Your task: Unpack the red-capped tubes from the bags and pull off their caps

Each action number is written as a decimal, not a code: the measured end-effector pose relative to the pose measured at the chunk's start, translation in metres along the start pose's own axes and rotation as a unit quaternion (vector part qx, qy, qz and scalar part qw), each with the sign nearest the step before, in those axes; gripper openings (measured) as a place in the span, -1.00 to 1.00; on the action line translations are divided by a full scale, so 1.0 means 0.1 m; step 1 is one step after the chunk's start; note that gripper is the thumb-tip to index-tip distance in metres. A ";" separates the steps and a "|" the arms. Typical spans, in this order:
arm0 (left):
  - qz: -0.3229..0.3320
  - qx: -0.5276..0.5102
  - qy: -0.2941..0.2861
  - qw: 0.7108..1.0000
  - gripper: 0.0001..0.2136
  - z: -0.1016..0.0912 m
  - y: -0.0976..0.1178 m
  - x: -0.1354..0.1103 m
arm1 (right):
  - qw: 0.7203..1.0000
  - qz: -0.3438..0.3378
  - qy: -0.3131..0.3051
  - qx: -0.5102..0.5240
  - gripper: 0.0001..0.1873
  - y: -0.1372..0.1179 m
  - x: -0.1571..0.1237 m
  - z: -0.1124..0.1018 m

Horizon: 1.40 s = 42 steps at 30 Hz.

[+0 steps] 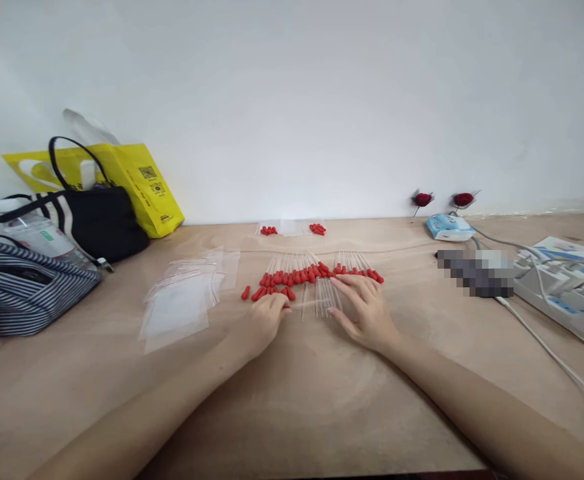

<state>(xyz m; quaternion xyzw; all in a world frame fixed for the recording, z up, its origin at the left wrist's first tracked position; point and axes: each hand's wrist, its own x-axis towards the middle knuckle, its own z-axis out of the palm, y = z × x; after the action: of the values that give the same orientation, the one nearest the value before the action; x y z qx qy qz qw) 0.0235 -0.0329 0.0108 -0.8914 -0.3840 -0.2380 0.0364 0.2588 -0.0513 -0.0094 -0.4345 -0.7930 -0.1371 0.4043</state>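
Note:
My left hand [265,321] is closed, thumb and fingers pinched on a red rubber bulb [287,307] that is mostly hidden by the fingers. My right hand [367,312] rests on the table with thumb and fingers apart, touching a row of bare clear glass tubes [323,297]. A single glass tube lies between the hands. Just beyond them lie several glass droppers [297,267] with red bulbs toward me, and a second group of droppers [355,263] to the right. Loose red bulbs [267,291] sit above my left hand.
Clear zip bags [182,300] are piled on the left. Near the wall lie filled bags with red bulbs [317,229]. A yellow bag [147,190], black bag [107,223] and striped pouch [37,287] stand left. Right are a tissue pack [451,228], power strip [557,300] and cables.

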 end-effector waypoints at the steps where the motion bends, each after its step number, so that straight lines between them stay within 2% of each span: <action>1: 0.034 0.006 0.016 0.999 -0.81 0.06 0.04 -0.02 | 0.999 -0.028 -0.014 -0.003 -0.55 -0.03 0.00 -0.01; 4: 0.102 0.019 0.066 0.992 -0.78 0.16 0.13 -0.04 | 0.995 -0.090 -0.050 -0.010 -0.68 -0.12 0.02 0.01; 8: 0.140 -0.005 0.102 0.985 -0.80 0.17 0.16 -0.06 | 0.993 -0.112 -0.039 0.014 -0.79 -0.20 0.03 0.08; 14: 0.112 -0.065 0.087 0.988 -0.85 0.15 0.08 -0.05 | 0.990 -0.128 -0.014 0.054 -0.78 -0.21 0.05 0.10; 18: 0.128 -0.063 0.090 0.986 -0.85 0.16 0.05 -0.06 | 0.988 -0.144 -0.021 0.058 -0.77 -0.20 0.03 0.09; 30: 0.159 -0.073 0.109 0.979 -0.88 0.11 0.09 -0.12 | 0.980 -0.182 0.012 0.082 -0.82 -0.20 -0.01 0.09; 38: 0.173 -0.061 0.103 0.978 -0.90 0.07 0.11 -0.13 | 0.980 -0.178 0.012 0.089 -0.81 -0.19 -0.04 0.05; 42: 0.143 -0.069 0.124 0.980 -0.89 0.08 0.09 -0.17 | 0.991 -0.124 -0.001 0.040 -0.80 -0.07 -0.09 -0.02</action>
<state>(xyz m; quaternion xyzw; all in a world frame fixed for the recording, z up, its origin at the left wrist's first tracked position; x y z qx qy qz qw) 0.0231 -0.0489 -0.0035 -0.9010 -0.2282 -0.3647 0.0560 0.2564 -0.0616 -0.0141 -0.3161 -0.8459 -0.1541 0.4009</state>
